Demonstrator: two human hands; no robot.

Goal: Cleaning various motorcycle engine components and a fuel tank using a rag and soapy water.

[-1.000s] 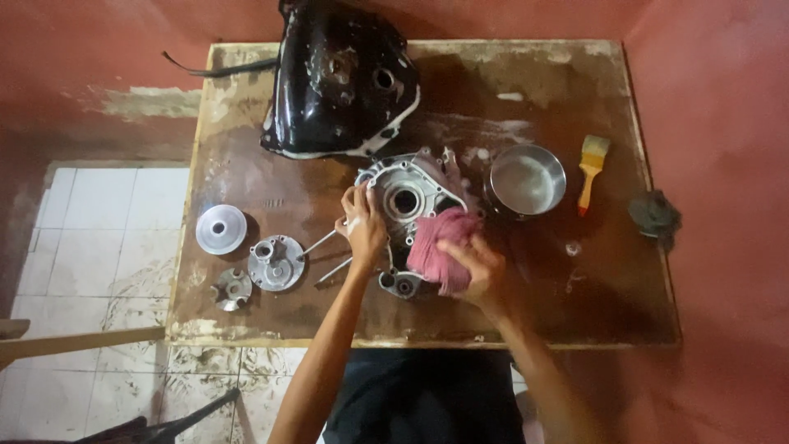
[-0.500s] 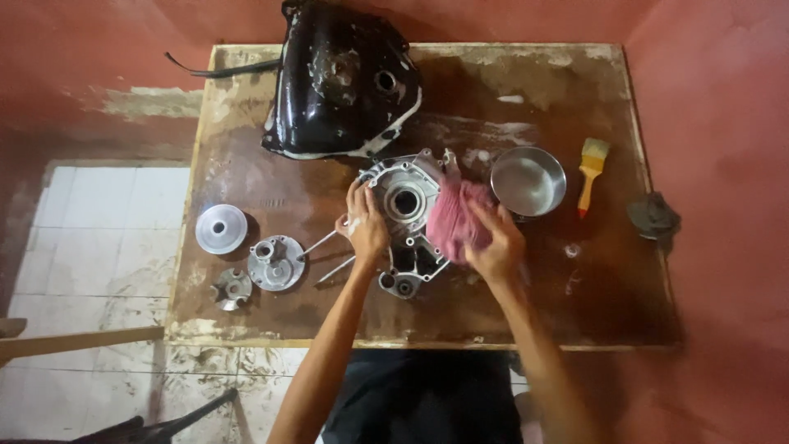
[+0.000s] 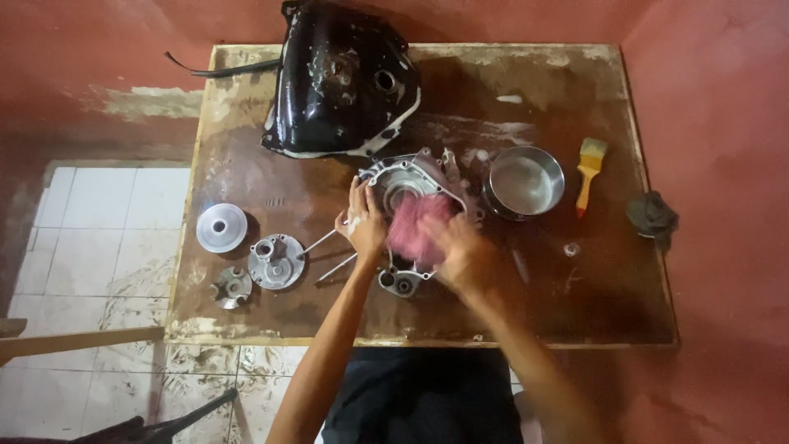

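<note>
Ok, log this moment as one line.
left hand: steadies engine cover | right hand: presses pink rag on cover, blurred | steel bowl, brush on table's right

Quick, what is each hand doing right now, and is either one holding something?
Left hand: open, resting against the metal engine cover.
Right hand: blurred, pressed on the pink rag over the cover; its grip cannot be told.
</note>
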